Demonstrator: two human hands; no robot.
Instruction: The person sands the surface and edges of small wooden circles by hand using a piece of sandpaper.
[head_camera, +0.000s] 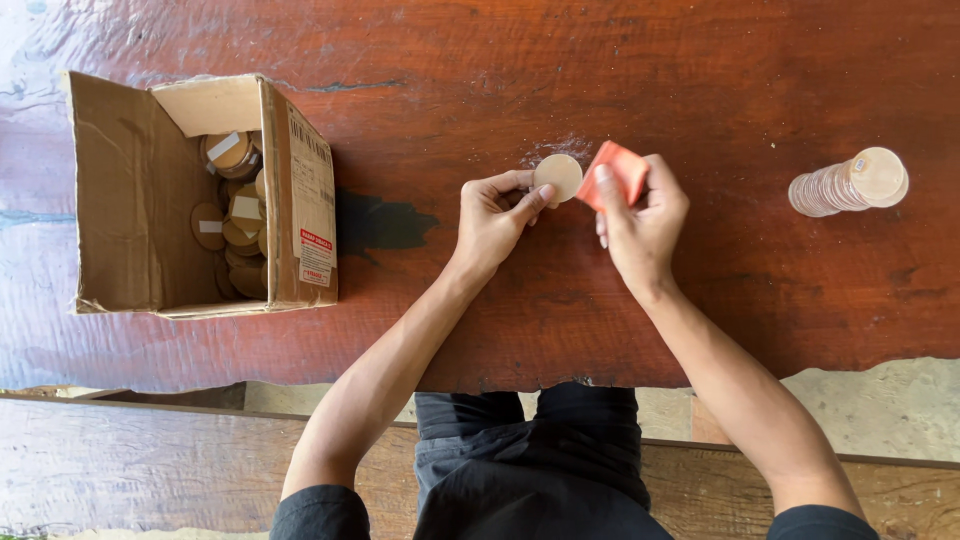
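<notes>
Resting between left-hand fingers (528, 200): wooden disc (559, 176)

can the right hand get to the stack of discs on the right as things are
Probably yes. The stack stands in the open on the table, nothing between it and the right hand. But that hand holds an orange pad, so its fingers are not free to grip.

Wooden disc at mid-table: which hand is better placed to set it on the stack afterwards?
Probably the right hand: the stack of discs stands on its side of the table, but it holds the orange sandpaper. The left hand holds the wooden disc.
</notes>
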